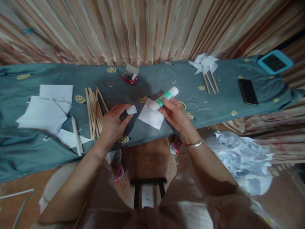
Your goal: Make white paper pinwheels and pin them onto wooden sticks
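My right hand (pixel 175 115) grips a white and green glue stick (pixel 168 95), its bare end pointing down and left. Between the thumb and forefinger of my left hand (pixel 115 122) is a small white cap (pixel 132 110), held apart from the glue stick. Beneath the glue stick, a square of white paper (pixel 151 118) lies flat on the cloth. Several wooden sticks (pixel 91 111) lie in a loose bundle just left of my left hand. Farther right rest white paper pinwheels (pixel 204 63) on wooden sticks.
A green cloth with pineapples (pixel 166 76) covers the long table. Stacked white paper (pixel 45 111) and a white craft knife-like tool (pixel 76 135) lie left. A small open red box (pixel 130 74) stands at the back. A phone (pixel 247 91) and blue-framed tablet (pixel 275 62) lie right.
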